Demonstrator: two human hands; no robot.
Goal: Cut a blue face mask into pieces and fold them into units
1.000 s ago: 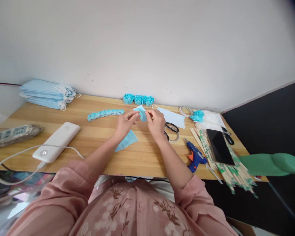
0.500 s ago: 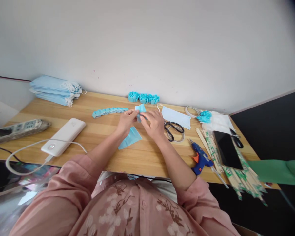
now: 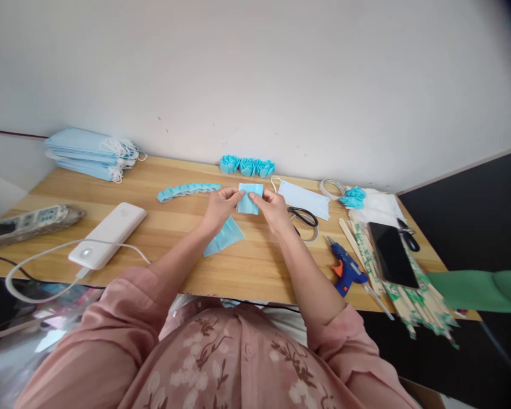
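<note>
A small light-blue square of mask fabric (image 3: 250, 199) is held up above the wooden table (image 3: 255, 267). My left hand (image 3: 221, 208) pinches its left edge and my right hand (image 3: 273, 209) pinches its right edge, so the piece is stretched flat between them. Under my left wrist a larger blue fabric triangle (image 3: 223, 236) lies on the table. A pleated blue strip (image 3: 188, 190) lies just left of my hands, and three folded blue rosettes (image 3: 247, 166) sit by the wall.
A stack of face masks (image 3: 89, 153), a power strip (image 3: 28, 220) and a white power bank (image 3: 108, 234) with cable lie left. Right are a flat mask (image 3: 303, 199), scissors (image 3: 303, 217), blue glue gun (image 3: 344, 267), phone (image 3: 392, 254) on wrapped sticks (image 3: 409, 295).
The blue piece went from a bunched fold between my fingertips to a flat square spread out between both hands. The view shifted slightly.
</note>
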